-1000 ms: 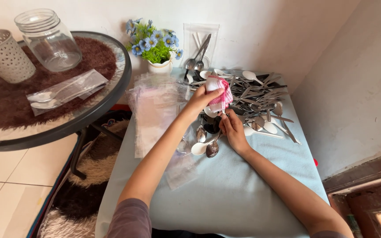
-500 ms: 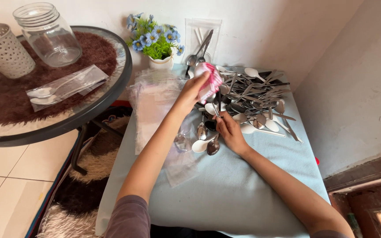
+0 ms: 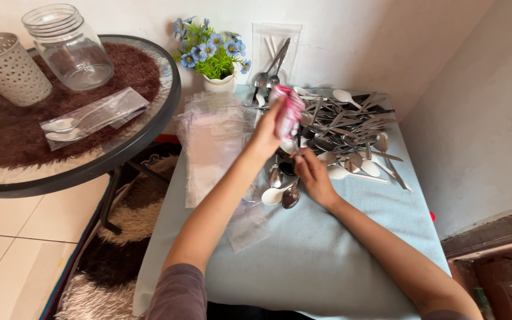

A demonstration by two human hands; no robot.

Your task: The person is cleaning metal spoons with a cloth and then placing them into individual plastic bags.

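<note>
Pink-and-white cloth [image 3: 287, 112], bunched up, is gripped in the left hand [image 3: 269, 133] and raised just above the near edge of a heap of spoons and forks [image 3: 351, 133] on a desk [image 3: 315, 261] draped in pale blue fabric. The right hand [image 3: 312, 175] sits just below the cloth, its fingers pinched around a small piece of cutlery at the edge of the same heap. A few loose spoons [image 3: 282, 192] lie beside that hand, on the near side of the heap. Clear plastic sleeves [image 3: 211, 142] are stacked to the left of the heap, and a small pot of blue flowers [image 3: 214, 56] stands behind them by the wall. Farther left, a round glass table [image 3: 78, 160] carries a glass jar [image 3: 69, 47], a white perforated cup [image 3: 8, 68] and bagged spoons [image 3: 93, 115].
</note>
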